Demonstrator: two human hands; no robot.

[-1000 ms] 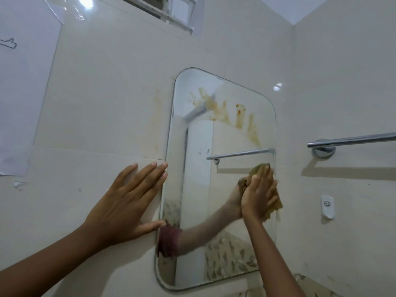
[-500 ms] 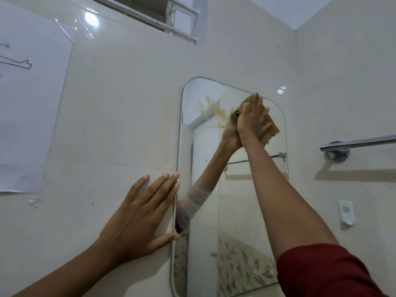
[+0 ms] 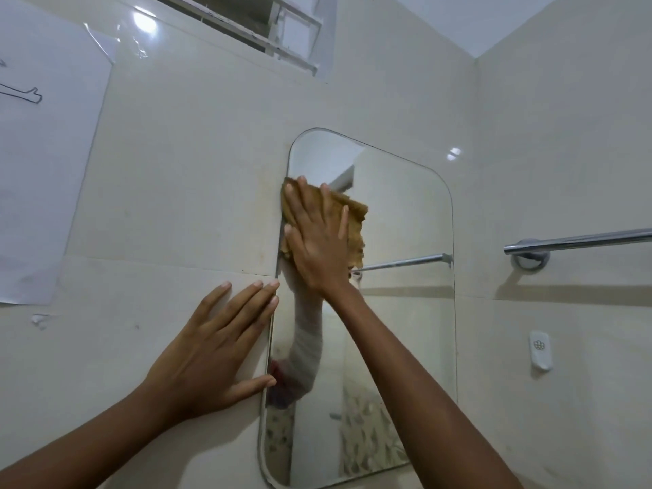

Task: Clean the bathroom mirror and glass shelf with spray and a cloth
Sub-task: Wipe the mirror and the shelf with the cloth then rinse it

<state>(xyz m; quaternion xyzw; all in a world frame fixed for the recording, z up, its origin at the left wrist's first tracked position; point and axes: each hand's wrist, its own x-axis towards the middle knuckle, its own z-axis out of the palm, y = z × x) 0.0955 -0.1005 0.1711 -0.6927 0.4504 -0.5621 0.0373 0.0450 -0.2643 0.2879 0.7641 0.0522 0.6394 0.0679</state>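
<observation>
Upper left edge of mirror [image 3: 398, 330]: my right hand [image 3: 319, 238] presses the brown cloth [image 3: 354, 213] flat against the glass, fingers straight and spread, gripping nothing. Cloth's left corner overlaps the mirror rim. My left hand [image 3: 215, 351] lies flat and open on the wall tile [image 3: 169, 192] just left of the mirror, thumb tip reaching its edge. Chrome towel rail [image 3: 578, 240] on the right wall. Paper sheet [image 3: 46, 171] stuck up at far left.

I see both forearms bare from the wrists down to the near edge of view. The left hand [image 3: 211, 351] and right hand [image 3: 317, 238] have short, trimmed nails. In the mirror [image 3: 398, 340] I catch a dark red sleeve [image 3: 280, 388] on the reflected arm.
</observation>
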